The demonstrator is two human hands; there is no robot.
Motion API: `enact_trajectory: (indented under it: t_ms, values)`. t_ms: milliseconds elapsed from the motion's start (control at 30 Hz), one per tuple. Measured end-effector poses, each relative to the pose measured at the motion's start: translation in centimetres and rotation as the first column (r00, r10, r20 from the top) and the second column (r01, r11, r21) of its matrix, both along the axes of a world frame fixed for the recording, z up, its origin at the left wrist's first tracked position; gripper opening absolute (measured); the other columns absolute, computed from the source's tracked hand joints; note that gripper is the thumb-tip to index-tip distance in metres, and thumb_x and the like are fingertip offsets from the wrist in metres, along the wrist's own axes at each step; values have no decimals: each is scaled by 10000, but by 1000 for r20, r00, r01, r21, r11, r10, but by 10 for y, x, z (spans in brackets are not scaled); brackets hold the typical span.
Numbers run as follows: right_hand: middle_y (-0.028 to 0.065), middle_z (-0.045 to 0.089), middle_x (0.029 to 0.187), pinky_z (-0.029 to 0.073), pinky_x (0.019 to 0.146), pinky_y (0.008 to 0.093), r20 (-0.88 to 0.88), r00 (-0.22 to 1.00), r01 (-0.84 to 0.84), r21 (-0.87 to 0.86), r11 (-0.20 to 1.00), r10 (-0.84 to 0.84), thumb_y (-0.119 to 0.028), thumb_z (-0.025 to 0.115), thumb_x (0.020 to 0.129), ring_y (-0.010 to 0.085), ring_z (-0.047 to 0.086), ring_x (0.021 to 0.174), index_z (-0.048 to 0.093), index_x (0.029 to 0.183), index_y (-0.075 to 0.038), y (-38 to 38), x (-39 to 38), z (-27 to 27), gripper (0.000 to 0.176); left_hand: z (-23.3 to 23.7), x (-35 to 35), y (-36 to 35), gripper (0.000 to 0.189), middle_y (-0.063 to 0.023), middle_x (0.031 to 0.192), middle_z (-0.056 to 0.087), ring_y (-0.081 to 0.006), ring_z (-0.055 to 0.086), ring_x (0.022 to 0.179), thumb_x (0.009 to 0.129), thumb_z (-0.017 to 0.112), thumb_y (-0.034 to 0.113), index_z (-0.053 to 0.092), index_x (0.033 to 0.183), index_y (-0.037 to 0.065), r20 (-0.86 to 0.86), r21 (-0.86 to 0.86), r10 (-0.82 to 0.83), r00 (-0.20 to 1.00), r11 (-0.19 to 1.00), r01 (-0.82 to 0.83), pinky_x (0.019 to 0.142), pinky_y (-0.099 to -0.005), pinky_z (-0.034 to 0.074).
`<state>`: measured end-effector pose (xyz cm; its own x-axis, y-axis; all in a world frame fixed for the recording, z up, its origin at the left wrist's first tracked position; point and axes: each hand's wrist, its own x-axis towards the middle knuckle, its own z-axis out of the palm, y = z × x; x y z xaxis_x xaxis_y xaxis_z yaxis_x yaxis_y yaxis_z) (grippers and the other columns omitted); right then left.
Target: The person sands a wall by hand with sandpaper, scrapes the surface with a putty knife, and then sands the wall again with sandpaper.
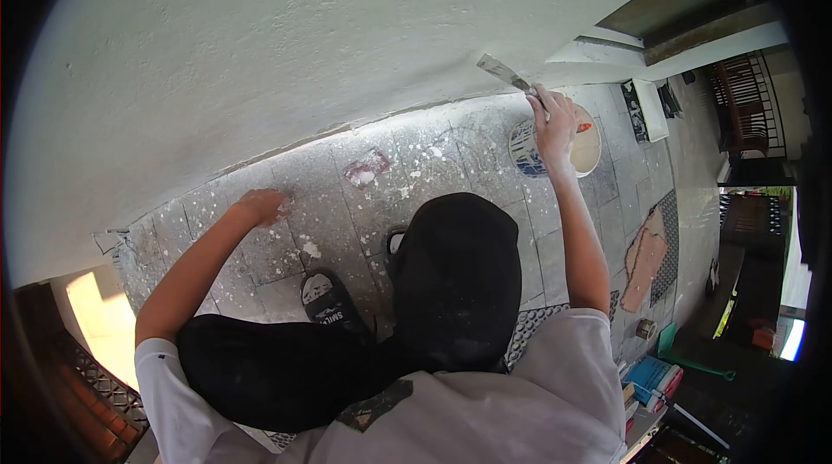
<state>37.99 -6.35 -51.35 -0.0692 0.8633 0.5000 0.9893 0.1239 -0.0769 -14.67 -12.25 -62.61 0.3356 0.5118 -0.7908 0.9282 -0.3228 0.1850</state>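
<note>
My right hand (556, 122) is closed around a putty knife (507, 73), its flat blade pointing up and left beside the pale wall (286, 39). An orange-red bit, in line with the handle, shows past the palm. Below this hand stands a white bucket (525, 152) with blue print and pale material inside. My left hand (260, 206) hangs over the spattered tile floor near the wall's base. Its fingers are blurred and partly turned away, and nothing held shows there. Between the hands, a reddish piece with white smears (367, 168) lies on the tiles.
White spots cover the tile floor (468, 156). A white box (646, 109) stands by the wall at upper right. Brown cardboard (646, 260) lies on a dark mat (666, 234). A small can (646, 328), green dustpan (667, 341) and blue bucket (646, 377) are at lower right.
</note>
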Motion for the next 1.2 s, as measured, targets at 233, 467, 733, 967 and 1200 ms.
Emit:
enact_trajectory:
  t_ms: [233, 467, 733, 967, 1200]
  values:
    - [39, 644, 939, 358, 842, 403, 74, 997, -8, 60, 998, 3, -303, 603, 902, 221, 581, 912, 661, 1128, -176, 21, 42, 28, 265, -12, -2, -4, 402, -169, 1207, 598, -341, 554, 1151, 917, 543, 393, 564, 1206, 115, -16, -5, -4, 1000, 1000, 4, 934, -460, 456]
    - [39, 647, 932, 349, 851, 396, 87, 994, -66, 10, 998, 65, -279, 625, 886, 217, 578, 920, 674, 1113, -160, 10, 57, 41, 261, -7, 6, 4, 362, -180, 1166, 613, -350, 573, 1119, 898, 579, 353, 579, 1175, 119, -16, -11, -17, 1000, 1000, 17, 913, -455, 465]
    - [18, 633, 886, 349, 847, 397, 88, 992, -98, 42, 994, 94, -292, 633, 879, 206, 582, 895, 680, 1084, -170, 27, 31, 39, 243, -11, 0, -2, 353, -166, 1160, 620, -350, 575, 1111, 908, 555, 378, 592, 1146, 120, -5, 34, -26, 1000, 999, 27, 902, -454, 466]
    - [6, 638, 897, 353, 838, 405, 164, 985, -54, 48, 997, 45, -301, 630, 881, 199, 584, 894, 672, 1100, -180, 19, 62, 50, 253, -11, 3, 2, 387, -169, 1157, 622, -344, 576, 1115, 923, 530, 406, 583, 1169, 112, -26, 3, -33, 999, 999, 33, 919, -458, 459]
    - [8, 626, 891, 355, 841, 410, 165, 980, -118, 16, 993, 114, -299, 623, 884, 201, 579, 902, 668, 1112, -178, 25, 48, 41, 262, -2, 9, 1, 390, -174, 1163, 620, -350, 578, 1109, 917, 536, 409, 588, 1156, 104, -3, 28, -26, 1000, 999, 26, 917, -460, 461]
